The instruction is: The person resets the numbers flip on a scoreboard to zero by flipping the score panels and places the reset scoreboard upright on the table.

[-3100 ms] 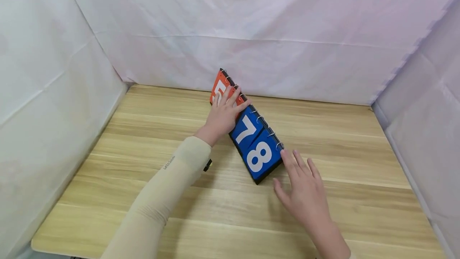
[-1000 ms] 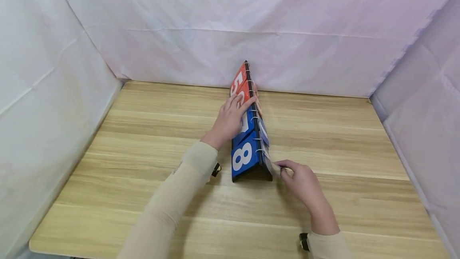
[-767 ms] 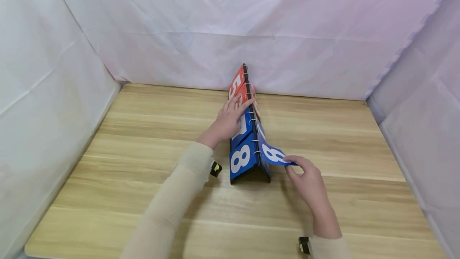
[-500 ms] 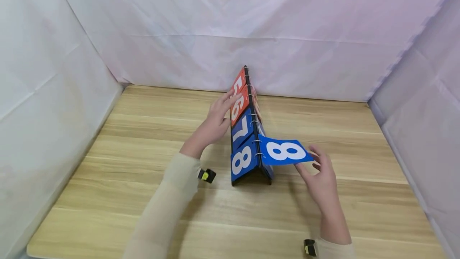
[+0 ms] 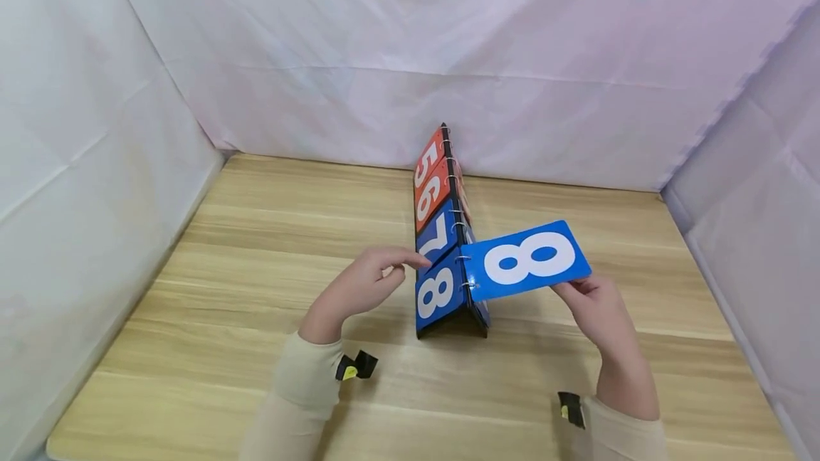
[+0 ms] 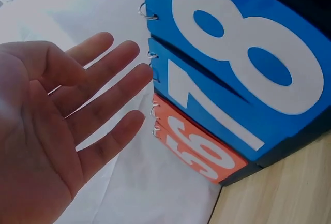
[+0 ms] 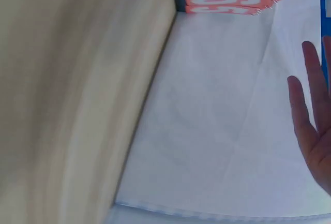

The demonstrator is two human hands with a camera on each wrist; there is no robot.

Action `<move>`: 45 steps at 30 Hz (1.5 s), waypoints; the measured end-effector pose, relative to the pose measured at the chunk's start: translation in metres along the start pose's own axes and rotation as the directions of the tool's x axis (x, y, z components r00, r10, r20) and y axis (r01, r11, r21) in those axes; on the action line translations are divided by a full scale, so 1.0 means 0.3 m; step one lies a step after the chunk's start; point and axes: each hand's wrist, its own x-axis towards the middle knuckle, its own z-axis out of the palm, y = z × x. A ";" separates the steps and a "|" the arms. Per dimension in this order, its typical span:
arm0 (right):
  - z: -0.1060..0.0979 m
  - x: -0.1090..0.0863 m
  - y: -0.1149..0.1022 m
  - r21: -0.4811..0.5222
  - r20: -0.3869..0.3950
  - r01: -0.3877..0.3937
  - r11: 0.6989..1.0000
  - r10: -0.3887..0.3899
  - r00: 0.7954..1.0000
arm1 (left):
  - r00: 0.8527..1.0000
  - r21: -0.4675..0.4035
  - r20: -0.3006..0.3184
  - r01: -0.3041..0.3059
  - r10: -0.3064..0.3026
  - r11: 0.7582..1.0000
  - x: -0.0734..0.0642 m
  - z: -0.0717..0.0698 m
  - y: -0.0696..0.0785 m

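A tent-shaped flip scoreboard [image 5: 434,237] stands on the table, its left face showing red cards 5 and 6 and blue cards 7 and 8. A blue number card [image 5: 570,223] with a white 8 is raised off its right side, still on its rings. My right hand [image 5: 602,311] pinches this card at its outer end; the fingers behind it are partly hidden. In the right wrist view two fingers of the right hand [image 7: 318,125] extend straight. By the scoreboard's left face is my left hand [image 5: 361,283], its fingers loose and holding nothing, as the left wrist view confirms.
The wooden table [image 5: 256,233] carries the scoreboard near its middle. White cloth [image 5: 320,112] hangs behind and along both sides. Small black devices [image 5: 356,366] sit at both wrists by the sleeve cuffs.
The scoreboard has turned so its end faces me. My right hand has lifted the blue 8 card outward and up from the right side. My left hand has left the board's top and drawn back nearer.
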 end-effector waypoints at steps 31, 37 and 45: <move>0.166 0.035 -0.063 0.198 0.170 0.523 0.829 -0.555 0.814 | 0.974 -0.373 -0.204 -0.166 0.093 0.913 -0.056 -0.005 -0.103; 0.178 0.046 -0.074 0.195 0.247 0.522 0.830 -0.557 0.793 | 0.959 -0.559 -0.254 -0.253 0.127 0.790 -0.055 -0.022 -0.148; 0.180 0.059 -0.094 0.068 0.293 0.452 0.889 -0.451 0.843 | 0.974 -0.671 -0.198 -0.218 0.112 0.709 -0.048 -0.031 -0.198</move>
